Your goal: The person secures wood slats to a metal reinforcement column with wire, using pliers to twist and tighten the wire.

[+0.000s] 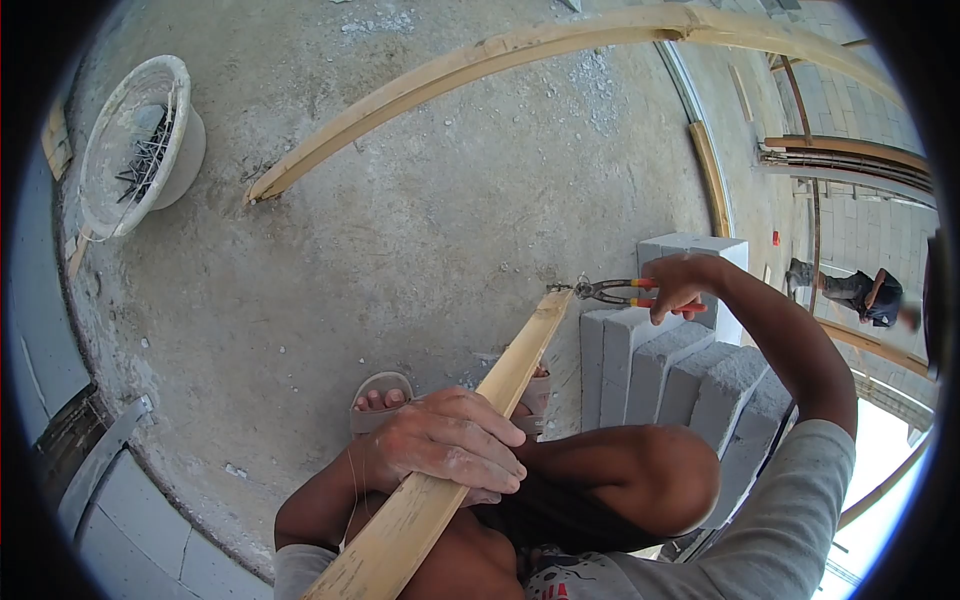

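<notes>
A long wooden batten (430, 510) slants up from the bottom edge across my lap. Wrapped over its middle is my left hand (450, 440), gripping it. My right hand (680, 285) is closed on the red and yellow handles of a pair of end-cutting pliers (608, 290). The pliers' jaws are at the far tip of the batten, where some dark metal, perhaps nails or wire, shows. Whether the jaws grip that metal is too small to tell.
Grey blocks (660, 360) stand to the right beside my knee. A white bucket (190, 150) with nails sits at upper left. Another long timber (450, 75) lies across the concrete floor (350, 270). A person (870, 295) is farther off at right.
</notes>
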`<move>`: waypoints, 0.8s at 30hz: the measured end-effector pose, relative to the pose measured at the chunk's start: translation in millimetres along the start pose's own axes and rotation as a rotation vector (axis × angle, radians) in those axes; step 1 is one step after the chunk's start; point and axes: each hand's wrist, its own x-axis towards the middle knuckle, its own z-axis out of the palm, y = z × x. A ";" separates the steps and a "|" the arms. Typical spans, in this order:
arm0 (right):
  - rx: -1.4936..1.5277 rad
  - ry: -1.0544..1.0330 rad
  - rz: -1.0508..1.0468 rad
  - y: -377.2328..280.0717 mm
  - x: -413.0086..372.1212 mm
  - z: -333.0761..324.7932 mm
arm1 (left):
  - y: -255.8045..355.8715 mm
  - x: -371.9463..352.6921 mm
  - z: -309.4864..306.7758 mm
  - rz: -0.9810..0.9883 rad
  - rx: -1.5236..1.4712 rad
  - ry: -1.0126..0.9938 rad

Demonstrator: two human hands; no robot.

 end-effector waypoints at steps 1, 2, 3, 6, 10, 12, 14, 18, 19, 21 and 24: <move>0.003 0.002 0.007 -2.9 -2.9 3.5 | -0.2 0.4 -0.1 0.002 -0.004 0.002; -0.248 0.162 -0.084 -6.0 -5.8 8.2 | -0.1 0.1 0.0 0.002 -0.009 0.007; -0.501 0.320 -0.176 -7.9 -8.7 13.5 | -1.1 -0.7 -0.1 0.005 -0.012 0.009; -0.691 0.614 -0.217 11.3 12.7 41.8 | -1.7 -2.0 -2.0 0.016 0.002 -0.014; -0.843 0.868 -0.257 25.7 28.4 55.7 | 1.7 -0.4 -2.1 -0.010 -0.007 -0.015; -0.669 0.733 -0.155 18.0 26.2 56.6 | 1.4 -0.7 -2.1 -0.007 -0.014 -0.008; -0.489 0.592 -0.052 1.9 16.8 55.0 | 0.8 -0.5 -1.8 -0.003 -0.006 -0.010; -0.384 0.320 0.023 -35.2 -6.9 34.6 | -2.4 0.1 -0.3 0.040 -0.012 -0.011; -0.456 0.242 0.021 -45.5 -7.2 24.9 | -1.2 0.5 -0.2 0.036 0.004 -0.007; -0.592 0.206 0.038 -68.3 -1.2 16.4 | -0.8 0.5 0.2 0.036 0.019 -0.002; -0.743 0.127 0.103 -90.0 1.1 18.2 | -1.3 0.1 0.5 0.035 0.037 0.003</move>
